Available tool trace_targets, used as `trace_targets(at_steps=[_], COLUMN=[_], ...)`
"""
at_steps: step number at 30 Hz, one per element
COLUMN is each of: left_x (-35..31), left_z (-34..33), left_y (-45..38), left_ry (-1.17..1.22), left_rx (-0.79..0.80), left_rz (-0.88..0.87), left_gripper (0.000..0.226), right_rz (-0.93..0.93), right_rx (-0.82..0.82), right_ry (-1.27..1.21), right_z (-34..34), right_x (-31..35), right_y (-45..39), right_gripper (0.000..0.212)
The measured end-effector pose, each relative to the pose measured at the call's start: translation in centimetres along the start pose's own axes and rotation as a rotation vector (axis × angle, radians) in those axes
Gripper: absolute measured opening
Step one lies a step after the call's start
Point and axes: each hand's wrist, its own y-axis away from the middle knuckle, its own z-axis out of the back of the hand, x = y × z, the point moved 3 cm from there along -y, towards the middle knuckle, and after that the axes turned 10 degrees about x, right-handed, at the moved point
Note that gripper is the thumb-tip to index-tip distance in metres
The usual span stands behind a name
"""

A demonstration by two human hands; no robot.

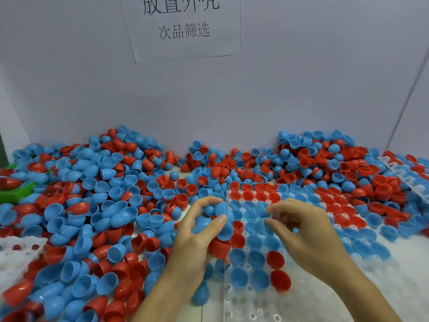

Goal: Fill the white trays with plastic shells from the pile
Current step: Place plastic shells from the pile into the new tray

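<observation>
Hundreds of red and blue plastic shells (97, 196) lay heaped across the counter (210, 310), banked against the grey back wall (278, 89) under a taped paper sign (183, 26). One white tray (250, 305) sat near, just right of centre, its far rows mostly filled with shells set open side up and its near rows showing bare holes. A second white tray (14, 254) lay at the near left, half buried in the pile, and a third (404, 175) leaned at the far right.

The left hand (197, 238) was curled shut around a clutch of shells (216, 219), several blue and at least one red, held over the left edge of the centre tray. The right hand (301, 224) hovered over the tray's middle rows with its thumb and forefinger pinched close on a single blue shell (261, 210); motion blur kept me from saying how firmly.

To my eye these shells were thin, stiff and very light, smooth enough to slide or nest into one another. A fingertip pinch on the rim looked the surest hold, since the domed back would likely slip. A green scoop (16, 191) poked out of the pile at the far left.
</observation>
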Motion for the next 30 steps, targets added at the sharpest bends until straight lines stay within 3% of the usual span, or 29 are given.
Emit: trace_targets(at_steps=[4, 14, 21, 24, 26, 30], left_x=[0.0, -0.1, 0.1, 0.2, 0.3, 0.6], left_z=[0.1, -0.3, -0.5, -0.6, -0.6, -0.4], left_y=[0.0, 0.2, 0.2, 0.2, 0.1, 0.1], left_ry=[-0.001, 0.0, 0.009, 0.039, 0.062, 0.067], left_rx=[-0.012, -0.017, 0.006, 0.018, 0.026, 0.004], left_rz=[0.007, 0.03, 0.05, 0.064, 0.077, 0.096], left_gripper=[0.029, 0.021, 0.021, 0.021, 0.027, 0.034], right_rz=[-0.176, -0.371, -0.383, -0.335, -0.246, -0.015], right_rx=[0.171, 0.535, 0.608, 0.579, 0.474, 0.214], right_ry=[0.107, 0.43, 0.471, 0.472, 0.432, 0.104], right_z=[2.1, 1.9, 1.3, 1.8, 1.8, 0.1], right_x=[-0.8, -0.8, -1.3, -1.3, -0.8, 1.3], right_y=[-0.1, 3.2, 3.4, 2.9, 1.8, -0.8], right_gripper=[0.011, 0.012, 0.019, 0.018, 0.015, 0.023])
